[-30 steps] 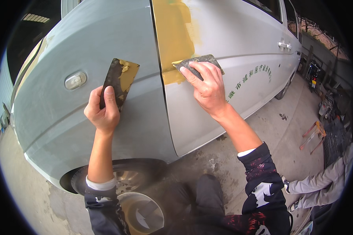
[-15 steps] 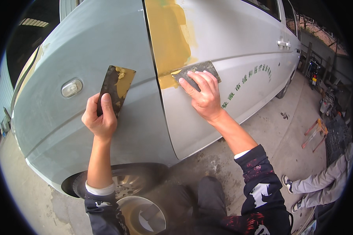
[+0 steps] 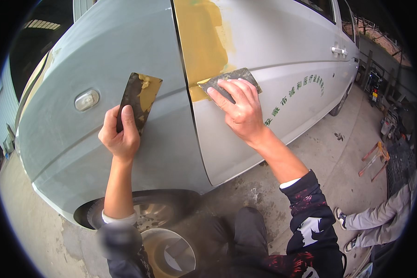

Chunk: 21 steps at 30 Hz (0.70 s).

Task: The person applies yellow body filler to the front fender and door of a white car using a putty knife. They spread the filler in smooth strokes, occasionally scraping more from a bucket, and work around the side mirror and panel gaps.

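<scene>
My left hand (image 3: pixel 120 134) grips a dark flat putty spreader (image 3: pixel 133 92), thumb on its face, in front of the grey fender (image 3: pixel 125 46). A dab of yellow-brown putty (image 3: pixel 148 92) coats the spreader's upper right part. My right hand (image 3: pixel 242 111) is closed round a second dark spreader (image 3: pixel 241 75), fingers spread over its face. That spreader lies at the lower end of a yellow-brown putty patch (image 3: pixel 201 41) on the white front door (image 3: pixel 268 46); some putty shows at its left corner. The patch runs along the door's front edge, beside the gap to the fender.
Below the fender are a front wheel (image 3: pixel 155 211) and a round bucket (image 3: pixel 192 252) with a flat piece inside. An orange-topped stool (image 3: pixel 380 153) stands on the right. Another person's legs (image 3: pixel 380 215) are at the lower right. A side lamp (image 3: pixel 86 99) sits on the fender.
My right hand's spreader has shifted slightly left and up against the door, nearer its front edge. My left hand keeps its hold, raised a little. The whole view has moved slightly.
</scene>
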### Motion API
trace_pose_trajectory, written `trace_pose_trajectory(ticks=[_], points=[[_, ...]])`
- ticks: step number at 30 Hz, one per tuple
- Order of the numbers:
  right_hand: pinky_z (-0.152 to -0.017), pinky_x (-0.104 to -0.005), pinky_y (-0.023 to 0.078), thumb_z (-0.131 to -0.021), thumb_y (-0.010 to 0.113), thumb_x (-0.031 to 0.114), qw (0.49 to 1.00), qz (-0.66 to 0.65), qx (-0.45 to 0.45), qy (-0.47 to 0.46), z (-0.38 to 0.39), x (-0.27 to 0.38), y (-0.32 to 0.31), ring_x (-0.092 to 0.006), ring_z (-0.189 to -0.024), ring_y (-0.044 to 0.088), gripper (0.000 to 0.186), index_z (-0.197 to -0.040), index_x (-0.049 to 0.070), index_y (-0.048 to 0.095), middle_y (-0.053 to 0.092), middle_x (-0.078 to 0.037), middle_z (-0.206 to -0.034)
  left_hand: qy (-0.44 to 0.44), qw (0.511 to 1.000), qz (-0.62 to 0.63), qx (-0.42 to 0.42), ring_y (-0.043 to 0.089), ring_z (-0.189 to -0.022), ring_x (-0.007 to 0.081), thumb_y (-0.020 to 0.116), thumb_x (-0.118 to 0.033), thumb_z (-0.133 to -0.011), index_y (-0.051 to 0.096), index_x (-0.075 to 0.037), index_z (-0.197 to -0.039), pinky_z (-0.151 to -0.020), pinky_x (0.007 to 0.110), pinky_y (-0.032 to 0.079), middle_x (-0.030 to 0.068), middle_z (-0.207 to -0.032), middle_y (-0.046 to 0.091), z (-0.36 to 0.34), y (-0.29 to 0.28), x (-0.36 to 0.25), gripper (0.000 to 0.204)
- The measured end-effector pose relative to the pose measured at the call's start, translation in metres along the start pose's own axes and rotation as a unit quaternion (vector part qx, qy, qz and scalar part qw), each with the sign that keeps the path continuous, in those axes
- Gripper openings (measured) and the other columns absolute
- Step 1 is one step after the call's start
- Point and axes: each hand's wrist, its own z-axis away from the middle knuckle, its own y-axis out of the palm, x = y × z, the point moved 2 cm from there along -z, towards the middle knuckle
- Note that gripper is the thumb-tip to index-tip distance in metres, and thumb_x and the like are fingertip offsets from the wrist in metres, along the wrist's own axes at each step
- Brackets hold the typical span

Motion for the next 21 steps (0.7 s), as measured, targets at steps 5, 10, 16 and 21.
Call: trace_pose_trajectory(ticks=[5, 10, 16, 21], points=[[-0.100, -0.0461, 0.046, -0.073, 0.060, -0.008, 1.000, 0.000, 0.016, -0.005, -0.011, 0.005, 0.009, -0.0290, -0.110, 0.060, 0.053, -0.121, 0.013, 0.072, 0.065, -0.009, -0.119, -0.004, 1.000, 0.012, -0.001, 0.047, -0.057, 0.0030, 0.068, -0.011, -0.097, 0.067, 0.002, -0.091, -0.055, 0.018, 0.040, -0.0027, -0.067, 0.060, -0.001, 0.001, -0.001, 0.014], [-0.098, -0.0451, 0.047, -0.073, 0.061, -0.009, 0.998, -0.020, 0.056, 0.002, -0.008, 0.013, -0.009, -0.0291, -0.109, 0.061, 0.052, -0.119, 0.011, 0.073, 0.066, -0.010, -0.117, 0.000, 1.000, -0.007, 0.000, 0.047, -0.058, 0.0035, 0.068, -0.011, -0.098, 0.067, 0.002, -0.091, -0.055, 0.018, 0.040, -0.0024, -0.066, 0.060, 0.000, 0.001, 0.001, 0.014], [-0.090, -0.0364, 0.051, -0.085, 0.063, -0.010, 0.972, -0.191, -0.008, 0.138, -0.002, 0.030, -0.056, -0.0232, -0.104, 0.064, 0.043, -0.123, 0.008, 0.072, 0.068, -0.011, -0.118, -0.020, 1.000, -0.008, -0.001, 0.047, -0.059, 0.0036, 0.067, -0.012, -0.099, 0.067, 0.001, -0.092, -0.056, 0.018, 0.040, -0.0033, -0.068, 0.059, -0.003, 0.000, 0.006, 0.015], [-0.080, -0.0253, 0.048, -0.105, 0.055, 0.011, 0.705, -0.546, -0.001, 0.452, 0.020, 0.044, -0.080, -0.0098, -0.092, 0.055, 0.034, -0.138, 0.003, 0.061, 0.064, -0.003, -0.112, -0.192, 0.976, 0.103, 0.017, 0.045, -0.067, 0.0025, 0.063, -0.013, -0.101, 0.066, 0.002, -0.096, -0.061, 0.018, 0.038, -0.0061, -0.077, 0.058, 0.027, -0.002, -0.035, 0.017]])
